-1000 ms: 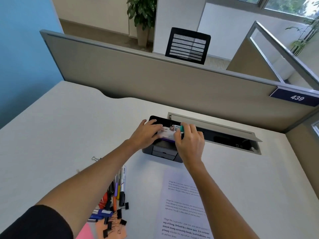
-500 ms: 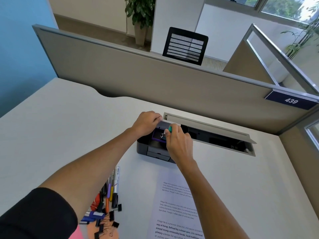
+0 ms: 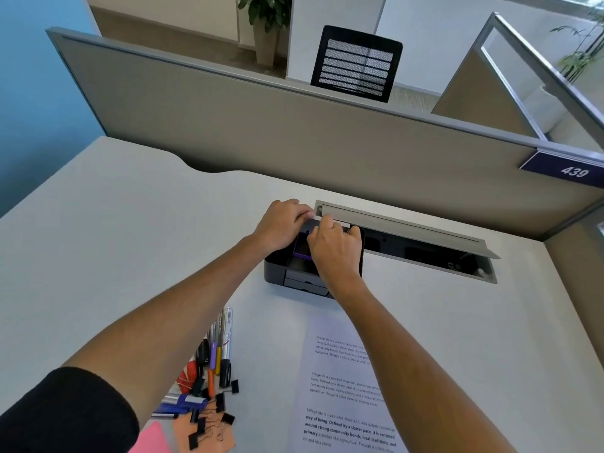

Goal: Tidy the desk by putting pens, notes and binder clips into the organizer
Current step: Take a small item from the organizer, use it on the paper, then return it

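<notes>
A dark grey organizer (image 3: 295,278) with small front drawers stands mid-desk by the divider. My left hand (image 3: 281,226) and my right hand (image 3: 337,247) are both over its back part. Their curled fingers pinch a flat pale card (image 3: 312,224) that stands on edge in the rear slot. A purple pad (image 3: 301,249) lies inside the organizer, partly hidden by my right hand. Several pens (image 3: 218,351) lie near the desk's front left, with black binder clips (image 3: 214,416) on an orange note (image 3: 225,437) and a pink note (image 3: 151,439) beside them.
A printed sheet (image 3: 351,387) lies in front of the organizer. Behind the organizer, a cable tray with its flap raised (image 3: 411,231) is set into the desk. A grey divider (image 3: 294,132) closes the back, and a blue wall stands to the left.
Both hands have moved the card from above the organizer's middle toward its back edge and tipped it up. The teal bit seen by my right fingers is hidden now.
</notes>
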